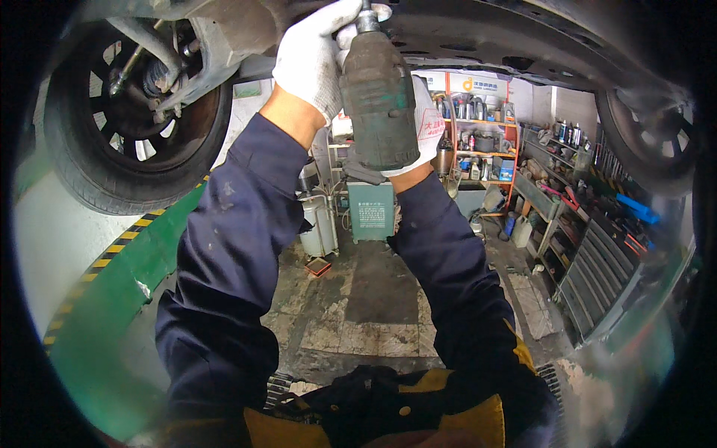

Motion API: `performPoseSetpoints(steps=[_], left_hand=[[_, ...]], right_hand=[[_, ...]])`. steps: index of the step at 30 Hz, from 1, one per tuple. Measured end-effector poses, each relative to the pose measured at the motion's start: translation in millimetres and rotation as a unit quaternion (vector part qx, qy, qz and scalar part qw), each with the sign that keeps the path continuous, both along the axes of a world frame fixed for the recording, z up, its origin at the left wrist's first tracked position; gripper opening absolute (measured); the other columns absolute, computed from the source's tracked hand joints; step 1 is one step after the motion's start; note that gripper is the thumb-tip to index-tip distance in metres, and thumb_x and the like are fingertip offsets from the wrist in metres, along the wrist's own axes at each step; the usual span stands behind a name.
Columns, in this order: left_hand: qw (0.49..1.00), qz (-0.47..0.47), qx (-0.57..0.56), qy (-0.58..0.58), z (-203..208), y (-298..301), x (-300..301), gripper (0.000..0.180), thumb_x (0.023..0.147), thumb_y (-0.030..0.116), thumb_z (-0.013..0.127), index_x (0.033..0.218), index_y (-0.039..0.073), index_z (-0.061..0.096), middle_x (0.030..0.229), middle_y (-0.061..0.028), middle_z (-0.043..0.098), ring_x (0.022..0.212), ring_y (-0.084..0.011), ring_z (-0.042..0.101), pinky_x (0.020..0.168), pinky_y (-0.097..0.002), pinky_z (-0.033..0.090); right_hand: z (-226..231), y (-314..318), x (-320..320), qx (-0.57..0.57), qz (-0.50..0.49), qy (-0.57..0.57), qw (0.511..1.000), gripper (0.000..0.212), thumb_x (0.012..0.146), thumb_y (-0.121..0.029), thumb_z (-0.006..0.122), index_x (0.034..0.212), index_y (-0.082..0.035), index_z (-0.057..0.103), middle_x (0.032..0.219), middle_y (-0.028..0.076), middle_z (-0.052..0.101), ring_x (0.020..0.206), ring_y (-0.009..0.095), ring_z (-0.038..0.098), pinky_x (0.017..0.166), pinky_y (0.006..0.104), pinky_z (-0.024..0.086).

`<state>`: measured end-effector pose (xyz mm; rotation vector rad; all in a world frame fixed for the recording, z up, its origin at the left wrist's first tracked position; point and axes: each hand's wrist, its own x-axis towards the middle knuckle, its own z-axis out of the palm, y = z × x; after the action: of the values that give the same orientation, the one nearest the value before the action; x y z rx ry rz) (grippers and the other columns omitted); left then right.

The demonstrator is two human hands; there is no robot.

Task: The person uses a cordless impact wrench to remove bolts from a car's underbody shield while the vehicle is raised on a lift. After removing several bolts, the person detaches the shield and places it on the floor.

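An impact wrench [379,104] with a dark, worn body points up at the car's underside [463,33], its metal nose [367,21] near the top edge of the picture. My left hand [308,63], in a white knit glove, is closed around the front end of the wrench, with the fingertips partly hidden behind it. Behind the tool my right hand [429,123], gloved in white with red print, grips it from the right. The wrench body covers most of that hand's fingers. Whatever the nose meets lies out of view above.
A car wheel [134,127] and suspension arm [216,75] hang at upper left, another wheel [646,134] at upper right. Beyond stand a green cabinet [371,216], orange shelves [478,149] with bottles, and a tool rack [553,201]. An orange-rimmed square piece [318,267] lies on the floor.
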<state>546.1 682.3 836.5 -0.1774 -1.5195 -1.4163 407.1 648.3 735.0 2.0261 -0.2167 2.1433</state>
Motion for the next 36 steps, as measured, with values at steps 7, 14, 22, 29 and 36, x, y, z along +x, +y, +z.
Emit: performPoseSetpoints(steps=[7, 14, 22, 29, 36], left_hand=[[0.999, 0.045, -0.002, -0.001, -1.3, 3.1, -1.8, 0.037, 0.101, 0.037, 0.060, 0.109, 0.003, 0.071, 0.078, -0.0067, 0.069, 0.065, -0.0223, 0.064, 0.061, -0.0366, 0.054], [0.999, 0.003, 0.024, -0.021, -4.0, 9.7, 1.3, 0.038, 0.101, 0.040, 0.060, 0.111, 0.006, 0.071, 0.078, -0.0108, 0.070, 0.066, -0.0267, 0.066, 0.060, -0.0399, 0.055], [1.000, 0.011, 0.013, -0.021, -4.3, 7.3, 2.8, 0.030, 0.102, 0.033, 0.062, 0.108, 0.004, 0.068, 0.085, -0.0117, 0.071, 0.069, -0.0265, 0.066, 0.062, -0.0403, 0.054], [0.966, 0.211, -0.151, -0.017, -5.4, -5.8, 11.1, 0.039, 0.106, 0.031, 0.055, 0.121, -0.002, 0.071, 0.092, -0.0077, 0.073, 0.074, -0.0159, 0.065, 0.070, -0.0286, 0.054], [0.629, 0.635, -0.397, -0.207, -58.6, -58.2, 54.1, 0.031, 0.098, 0.016, 0.054, 0.122, 0.008, 0.072, 0.118, -0.0190, 0.072, 0.110, -0.0350, 0.070, 0.096, -0.0402, 0.054]], right_hand=[[0.4, -12.4, -6.4, -0.042, -0.159, -0.032, 0.986, 0.050, 0.084, -0.020, 0.072, 0.130, -0.003, 0.060, 0.115, 0.018, 0.066, 0.107, 0.036, 0.065, 0.093, 0.0422, 0.053], [-3.5, -23.4, -4.7, 0.005, -0.037, 0.004, 0.999, 0.047, 0.093, -0.019, 0.067, 0.136, -0.005, 0.056, 0.123, 0.014, 0.064, 0.115, 0.028, 0.062, 0.099, 0.0383, 0.050], [-0.4, -47.4, 27.3, -0.016, 0.104, -0.035, 0.994, 0.035, 0.100, -0.023, 0.060, 0.128, -0.002, 0.058, 0.121, 0.011, 0.066, 0.112, 0.024, 0.064, 0.096, 0.0354, 0.052], [-4.1, -44.7, 46.4, -0.068, -0.019, -0.073, 0.995, 0.039, 0.103, -0.024, 0.057, 0.134, -0.001, 0.056, 0.125, 0.012, 0.065, 0.115, 0.024, 0.064, 0.098, 0.0362, 0.053], [-17.0, -45.1, 56.4, -0.033, -0.153, -0.096, 0.983, 0.038, 0.101, -0.025, 0.063, 0.133, -0.004, 0.061, 0.131, 0.016, 0.065, 0.121, 0.030, 0.061, 0.105, 0.0427, 0.046]])
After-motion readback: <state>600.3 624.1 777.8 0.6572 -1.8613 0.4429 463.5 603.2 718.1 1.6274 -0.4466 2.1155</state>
